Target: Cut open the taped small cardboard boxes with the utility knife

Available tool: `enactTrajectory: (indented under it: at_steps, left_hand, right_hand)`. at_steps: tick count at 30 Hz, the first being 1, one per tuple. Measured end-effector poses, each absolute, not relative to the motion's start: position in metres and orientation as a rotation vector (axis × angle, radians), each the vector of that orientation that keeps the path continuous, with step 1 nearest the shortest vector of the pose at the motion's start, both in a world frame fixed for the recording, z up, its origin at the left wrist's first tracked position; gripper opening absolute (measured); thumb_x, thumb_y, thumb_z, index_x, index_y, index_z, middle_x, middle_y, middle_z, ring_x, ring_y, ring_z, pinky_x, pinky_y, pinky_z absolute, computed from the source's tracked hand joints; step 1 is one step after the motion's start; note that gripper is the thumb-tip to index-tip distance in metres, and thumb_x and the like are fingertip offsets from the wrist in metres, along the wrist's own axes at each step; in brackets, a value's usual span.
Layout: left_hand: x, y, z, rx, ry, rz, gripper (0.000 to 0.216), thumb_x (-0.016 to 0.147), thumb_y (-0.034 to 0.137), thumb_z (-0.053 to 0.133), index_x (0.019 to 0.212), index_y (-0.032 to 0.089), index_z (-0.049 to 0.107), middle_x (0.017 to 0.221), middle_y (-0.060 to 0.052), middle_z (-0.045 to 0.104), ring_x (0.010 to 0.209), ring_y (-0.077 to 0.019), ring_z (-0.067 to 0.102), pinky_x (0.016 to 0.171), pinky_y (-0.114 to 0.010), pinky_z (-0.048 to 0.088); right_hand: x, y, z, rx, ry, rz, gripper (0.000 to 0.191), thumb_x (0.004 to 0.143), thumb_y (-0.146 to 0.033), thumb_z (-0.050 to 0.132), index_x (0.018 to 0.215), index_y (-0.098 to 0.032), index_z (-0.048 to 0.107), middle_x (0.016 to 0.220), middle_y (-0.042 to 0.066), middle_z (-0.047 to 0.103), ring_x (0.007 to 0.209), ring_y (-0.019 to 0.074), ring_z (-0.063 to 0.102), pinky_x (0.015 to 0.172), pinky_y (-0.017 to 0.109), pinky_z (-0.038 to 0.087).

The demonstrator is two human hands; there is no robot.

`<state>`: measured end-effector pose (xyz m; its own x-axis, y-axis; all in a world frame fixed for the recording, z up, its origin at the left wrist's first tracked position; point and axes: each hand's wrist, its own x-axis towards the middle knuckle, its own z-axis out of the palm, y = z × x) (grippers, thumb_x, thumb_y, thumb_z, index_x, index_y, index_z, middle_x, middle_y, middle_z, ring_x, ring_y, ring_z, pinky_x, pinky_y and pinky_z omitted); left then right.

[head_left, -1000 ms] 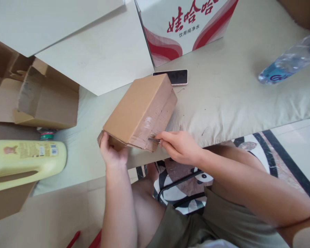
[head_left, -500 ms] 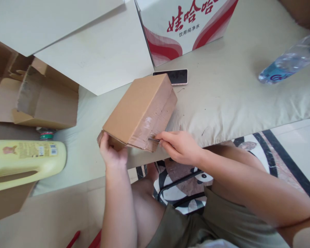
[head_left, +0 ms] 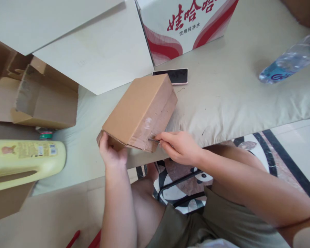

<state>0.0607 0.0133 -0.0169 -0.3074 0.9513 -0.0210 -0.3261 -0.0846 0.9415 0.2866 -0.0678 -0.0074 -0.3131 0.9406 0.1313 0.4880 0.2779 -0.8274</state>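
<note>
A brown cardboard box (head_left: 135,106) lies tilted on the pale cloth in the middle of the view, its near end lifted off the surface. My left hand (head_left: 111,153) grips that end at the lower left corner, with the fingers partly hidden by the box. On the box's right side, which carries tape and several small marks, my right hand (head_left: 179,146) pinches a thin, dark metal tool (head_left: 153,140). Its tip touches the taped side near the lower edge. The exact kind of tool is too small to make out.
Behind the box lies a phone (head_left: 179,76). A white carton with red lettering (head_left: 186,34) stands at the back, a plastic bottle (head_left: 286,65) lies at right. On the left are an open cardboard box (head_left: 50,100) and a yellow jug (head_left: 51,162). Dark scraps dot the cloth.
Almost nothing differs. The box and both hands keep their places, and the metal tool's tip stays against the box's side.
</note>
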Motion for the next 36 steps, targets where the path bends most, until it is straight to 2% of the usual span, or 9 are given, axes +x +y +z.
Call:
enactTrajectory:
  at_steps: [7,21,27,32,36]
  left_hand:
    - [0.0637,0.0117,-0.0142,0.804,1.168,1.593,0.027,0.074,0.043,0.078,0.089,0.022,0.070,0.111,-0.003,0.073,0.123,-0.0259,0.063,0.104,-0.037,0.050]
    - [0.0597,0.0136,-0.0175,0.870,1.149,1.553,0.026,0.073,0.043,0.077,0.084,0.022,0.066,0.102,-0.003,0.071,0.116,-0.0250,0.065,0.100,-0.036,0.052]
    - [0.0581,0.0135,-0.0176,0.932,1.140,1.517,0.032,0.074,0.050,0.077,0.082,0.022,0.064,0.100,-0.002,0.070,0.115,-0.0246,0.064,0.100,-0.036,0.050]
    - [0.0609,0.0135,-0.0168,0.909,1.169,1.629,0.025,0.072,0.041,0.080,0.078,0.022,0.064,0.095,0.000,0.068,0.108,-0.0217,0.065,0.096,-0.033,0.052]
    - [0.0610,0.0131,-0.0167,0.931,1.170,1.577,0.027,0.074,0.045,0.079,0.083,0.022,0.067,0.103,-0.003,0.070,0.115,-0.0246,0.064,0.099,-0.036,0.051]
  right_hand:
    - [0.2853,-0.0677,-0.0084,-1.280,-1.945,0.931,0.032,0.099,-0.025,0.036,0.115,-0.017,0.063,0.091,0.007,0.075,0.079,0.0178,0.067,0.068,0.027,0.041]
    - [0.2843,-0.0675,-0.0077,-1.298,-1.969,0.980,0.031,0.099,-0.025,0.035,0.114,-0.018,0.061,0.095,0.008,0.076,0.084,0.0199,0.070,0.070,0.029,0.042]
    - [0.2845,-0.0675,-0.0077,-1.303,-1.976,0.985,0.031,0.100,-0.026,0.035,0.114,-0.018,0.061,0.095,0.008,0.076,0.084,0.0205,0.070,0.070,0.029,0.043]
    - [0.2844,-0.0672,-0.0078,-1.311,-1.979,0.983,0.030,0.099,-0.025,0.035,0.114,-0.018,0.061,0.094,0.007,0.076,0.082,0.0197,0.069,0.069,0.029,0.042]
    - [0.2839,-0.0672,-0.0085,-1.315,-1.976,1.020,0.030,0.099,-0.026,0.035,0.114,-0.018,0.060,0.096,0.008,0.076,0.086,0.0208,0.069,0.070,0.029,0.041]
